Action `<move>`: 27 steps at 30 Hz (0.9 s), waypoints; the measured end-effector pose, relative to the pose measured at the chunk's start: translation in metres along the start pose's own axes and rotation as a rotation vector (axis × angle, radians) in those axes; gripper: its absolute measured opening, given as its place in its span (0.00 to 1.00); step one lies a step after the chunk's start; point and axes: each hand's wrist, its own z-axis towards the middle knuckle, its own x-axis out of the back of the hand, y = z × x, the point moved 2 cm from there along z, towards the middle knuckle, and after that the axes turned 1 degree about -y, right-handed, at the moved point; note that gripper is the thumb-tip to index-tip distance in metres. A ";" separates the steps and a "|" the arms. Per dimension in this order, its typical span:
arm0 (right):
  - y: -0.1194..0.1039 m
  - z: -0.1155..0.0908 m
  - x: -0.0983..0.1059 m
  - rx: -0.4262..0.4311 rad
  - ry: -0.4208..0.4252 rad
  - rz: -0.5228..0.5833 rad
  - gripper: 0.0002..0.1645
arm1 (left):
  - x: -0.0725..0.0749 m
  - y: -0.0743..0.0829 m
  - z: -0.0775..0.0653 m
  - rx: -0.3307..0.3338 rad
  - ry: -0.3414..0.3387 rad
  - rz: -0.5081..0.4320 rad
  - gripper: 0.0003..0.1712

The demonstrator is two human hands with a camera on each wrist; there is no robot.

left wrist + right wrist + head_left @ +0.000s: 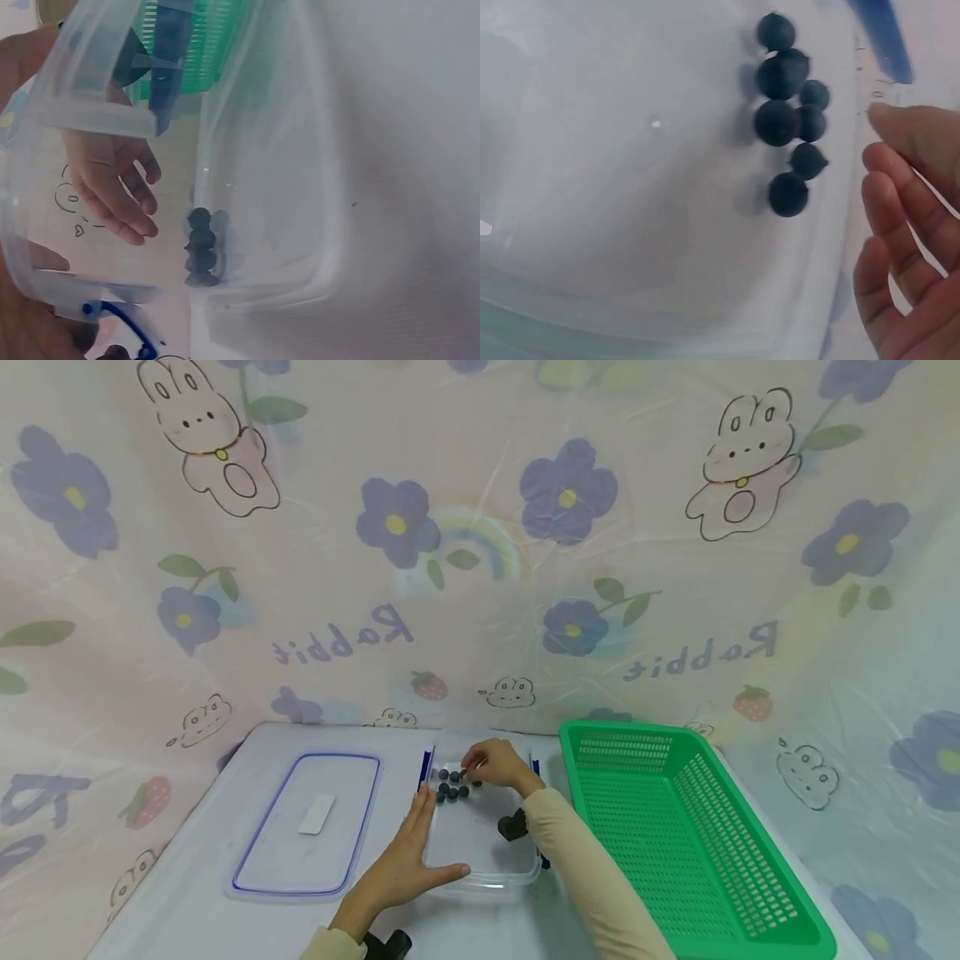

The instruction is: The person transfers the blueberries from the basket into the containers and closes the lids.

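Observation:
A clear plastic container [483,860] with blue side clips stands between my hands. At its far end lie several dark blue-grey balls [777,122], small and round with little pointed nubs, set close together in rows. My left hand [405,856] rests against the container's left side, fingers straight along the wall and thumb spread toward the near rim. Over the far end is my right hand [498,766], its loosely bent fingertips close by the balls. In the right wrist view, no object shows between its thumb [911,127] and fingers.
A clear lid [262,864] with a blue seal lies left of the container, a white rectangular piece [317,815] on it. To the right stands a large green plastic basket [645,827]. Behind the white-covered table [187,860] hangs a printed curtain [480,635].

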 end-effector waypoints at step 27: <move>-0.085 -0.038 0.043 0.152 0.287 0.366 0.11 | 0.118 0.027 0.000 -0.221 0.221 0.050 0.28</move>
